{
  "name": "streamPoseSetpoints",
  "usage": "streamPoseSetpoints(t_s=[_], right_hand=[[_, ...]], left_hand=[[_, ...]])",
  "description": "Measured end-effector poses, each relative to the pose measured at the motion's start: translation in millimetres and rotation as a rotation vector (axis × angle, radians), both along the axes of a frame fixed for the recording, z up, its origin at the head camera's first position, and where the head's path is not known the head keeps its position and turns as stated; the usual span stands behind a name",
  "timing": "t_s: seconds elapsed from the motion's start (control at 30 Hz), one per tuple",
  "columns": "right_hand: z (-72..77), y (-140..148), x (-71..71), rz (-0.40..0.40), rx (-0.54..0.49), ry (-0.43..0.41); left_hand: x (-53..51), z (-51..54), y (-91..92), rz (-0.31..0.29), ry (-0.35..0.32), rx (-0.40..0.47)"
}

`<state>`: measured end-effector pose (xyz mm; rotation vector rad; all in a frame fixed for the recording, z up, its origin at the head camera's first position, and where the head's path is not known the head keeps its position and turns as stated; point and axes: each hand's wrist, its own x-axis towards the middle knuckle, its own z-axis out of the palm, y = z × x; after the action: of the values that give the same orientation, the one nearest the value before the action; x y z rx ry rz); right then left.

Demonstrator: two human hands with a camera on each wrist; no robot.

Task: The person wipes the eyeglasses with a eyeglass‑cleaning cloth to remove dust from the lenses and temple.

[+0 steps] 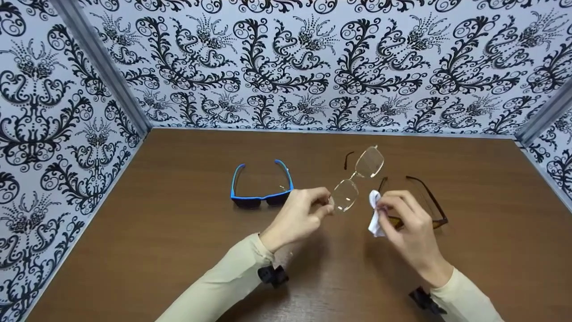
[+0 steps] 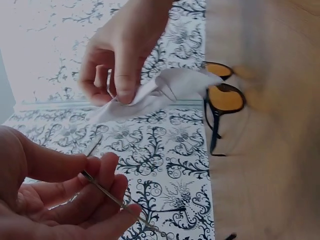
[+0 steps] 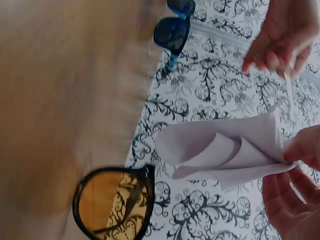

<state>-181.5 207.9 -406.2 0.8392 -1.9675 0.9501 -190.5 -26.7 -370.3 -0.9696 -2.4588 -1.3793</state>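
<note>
In the head view, my left hand [image 1: 304, 212] grips a pair of thin gold-rimmed eyeglasses [image 1: 370, 162] by one end, lifted above the table with the lenses tilted up to the right. The left wrist view shows its thumb and fingers pinching the thin metal frame [image 2: 107, 192]. My right hand [image 1: 409, 226] pinches a white cloth [image 1: 375, 214], which hangs folded from the fingertips in the right wrist view [image 3: 225, 147]. Cloth and eyeglasses are apart. Behind the right hand lie black-framed glasses with amber lenses [image 1: 440, 222], partly hidden by it.
Blue-framed sunglasses [image 1: 261, 198] with dark lenses lie left of centre, close to the left hand, their temples toward the back. The brown table [image 1: 178, 250] is bounded by patterned walls [image 1: 290, 58] at the back and both sides.
</note>
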Motion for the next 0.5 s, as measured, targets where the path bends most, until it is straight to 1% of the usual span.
streamPoseSetpoints(t_s=[0.13, 0.23, 0.3, 0.4, 0.5], right_hand=[[-1.5, -11.8, 1.9, 0.056, -0.042, 0.057], [0.1, -19.9, 2.7, 0.065, -0.069, 0.097], [1.6, -24.0, 2.8, 0.061, -0.082, 0.117], [2.9, -28.0, 2.4, 0.068, -0.103, 0.135], [3.2, -30.4, 1.2, 0.070, -0.113, 0.146]], left_hand=[[2.1, 2.4, 0.2, -0.073, -0.036, 0.066], [4.3, 2.5, 0.0, -0.116, -0.085, 0.102], [5.2, 1.5, -0.3, -0.132, -0.104, 0.107], [6.3, 0.0, -0.6, -0.143, -0.091, 0.087], [6.4, -1.7, -0.7, -0.146, -0.059, 0.057]])
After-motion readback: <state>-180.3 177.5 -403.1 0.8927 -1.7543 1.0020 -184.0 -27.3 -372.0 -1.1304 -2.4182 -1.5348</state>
